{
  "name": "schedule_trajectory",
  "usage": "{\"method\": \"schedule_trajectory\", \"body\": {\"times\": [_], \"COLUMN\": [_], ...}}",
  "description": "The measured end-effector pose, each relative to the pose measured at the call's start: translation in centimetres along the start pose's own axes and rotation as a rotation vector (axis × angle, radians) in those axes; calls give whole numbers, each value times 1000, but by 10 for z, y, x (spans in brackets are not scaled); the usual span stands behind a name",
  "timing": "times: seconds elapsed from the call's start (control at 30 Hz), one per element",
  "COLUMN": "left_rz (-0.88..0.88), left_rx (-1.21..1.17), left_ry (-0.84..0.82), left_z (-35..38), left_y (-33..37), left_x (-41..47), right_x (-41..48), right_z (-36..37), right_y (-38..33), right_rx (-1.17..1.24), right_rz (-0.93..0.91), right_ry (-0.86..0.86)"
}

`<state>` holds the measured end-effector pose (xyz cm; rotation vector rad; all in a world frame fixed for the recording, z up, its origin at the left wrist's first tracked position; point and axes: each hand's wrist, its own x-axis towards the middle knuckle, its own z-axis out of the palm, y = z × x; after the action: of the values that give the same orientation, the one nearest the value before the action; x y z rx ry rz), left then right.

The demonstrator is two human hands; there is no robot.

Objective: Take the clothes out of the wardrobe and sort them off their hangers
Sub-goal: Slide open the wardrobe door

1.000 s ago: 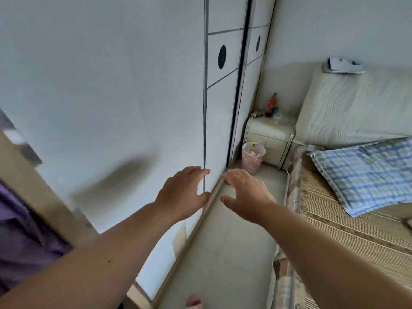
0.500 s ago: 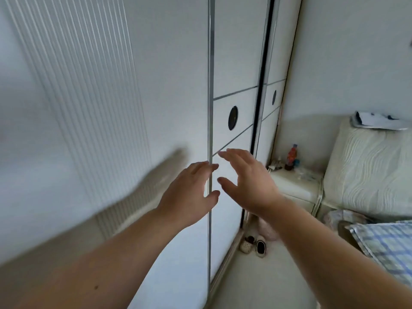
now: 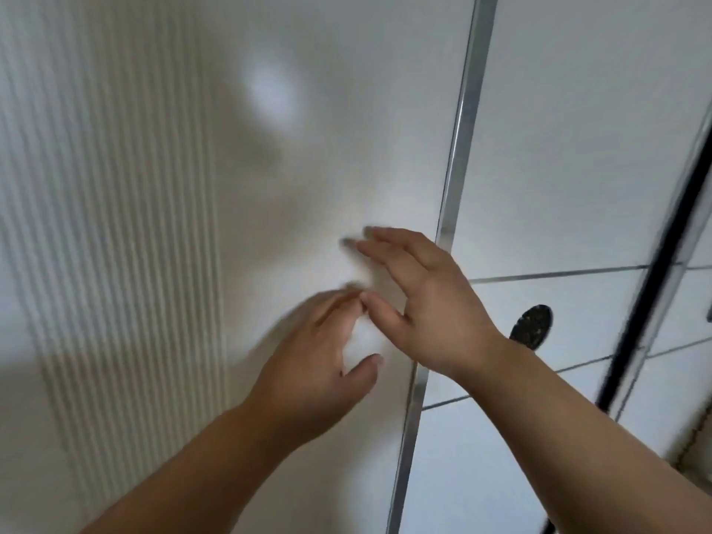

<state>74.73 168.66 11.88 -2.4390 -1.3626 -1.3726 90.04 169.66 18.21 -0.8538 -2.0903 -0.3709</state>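
- The wardrobe door (image 3: 308,109) fills the view: a tall, smooth white panel, ribbed on its left part, its long axis upright.
- A metal strip (image 3: 458,148) edges it.
- The left hand (image 3: 319,360) and right hand (image 3: 427,314) are at the panel, fingers straight and released, holding nothing.
- A round dark handle (image 3: 531,327) is set in the neighbouring door.

White wardrobe door (image 3: 293,167) bars the way ahead (metal edge strip (image 3: 458,148) along its right side).
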Motion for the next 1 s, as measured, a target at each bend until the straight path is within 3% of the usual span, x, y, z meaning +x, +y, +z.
{"method": "schedule_trajectory", "body": {"times": [0.17, 0.43, 0.6, 0.73, 1.0], "left_rz": [-126, -289, -457, -566, -679], "left_rx": [220, 538, 739, 811, 756], "left_ry": [179, 471, 704, 763, 715], "left_z": [-48, -152, -231, -285, -323], "left_y": [10, -10, -37, -52, -90], "left_x": [0, -39, -63, -67, -47], "right_x": [51, 126, 175, 215, 239], "right_z": [3, 37, 57, 71, 98], "right_y": [-6, -93, -176, -222, -218], "right_rx": [79, 255, 57, -88, -334], "right_rz": [-287, -671, -855, -793, -752], "right_ry": [55, 203, 185, 117, 168]}}
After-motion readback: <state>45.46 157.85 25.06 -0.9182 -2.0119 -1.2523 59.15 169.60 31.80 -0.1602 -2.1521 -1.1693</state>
